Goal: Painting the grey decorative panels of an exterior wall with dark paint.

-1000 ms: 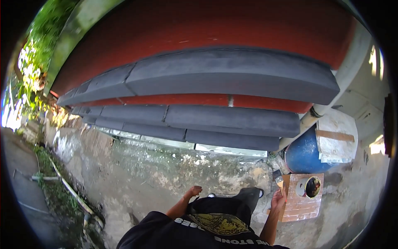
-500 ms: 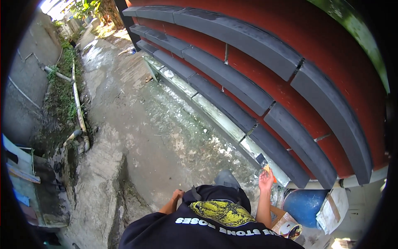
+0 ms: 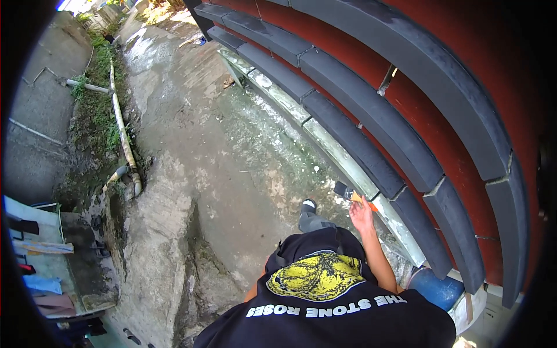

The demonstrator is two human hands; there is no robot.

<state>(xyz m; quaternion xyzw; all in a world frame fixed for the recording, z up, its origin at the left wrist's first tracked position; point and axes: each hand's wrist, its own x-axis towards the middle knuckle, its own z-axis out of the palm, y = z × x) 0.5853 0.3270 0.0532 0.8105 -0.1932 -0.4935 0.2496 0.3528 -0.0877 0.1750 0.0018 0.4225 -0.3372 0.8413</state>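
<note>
One right hand [image 3: 361, 217]: fingers part curled and closed on the handle of a brush [image 3: 350, 195]; it is gripping, though the exact placing of each finger is too small to make out.
Brush: dark bristle end aimed toward 10 o'clock, tan handle in the grasp, a bit of orange showing at the hand's 2 o'clock.
Right forearm [image 3: 378, 255]: runs up from 5 o'clock to the hand, reaching forward and out from the body.
Left hand: out of sight behind the shirt, so I cannot tell whether it is open or closed; only a strip of left arm [image 3: 252, 292] shows, toward the hand's 8 o'clock.
Black shirt [image 3: 325, 329]: yellow print on it, at the hand's 6 to 7 o'clock.
Pale ledge [image 3: 333, 148]: passes just beside the hand on its 2 to 3 o'clock side; contact cannot be told.
Grey slabs [image 3: 355, 144]: bands above the ledge, from 12 to 4 o'clock, against a red wall [image 3: 430, 117].
Blue drum [image 3: 438, 287]: at 4 to 5 o'clock.
Shoe [image 3: 309, 204]: near 9 o'clock, on the ground.
</note>
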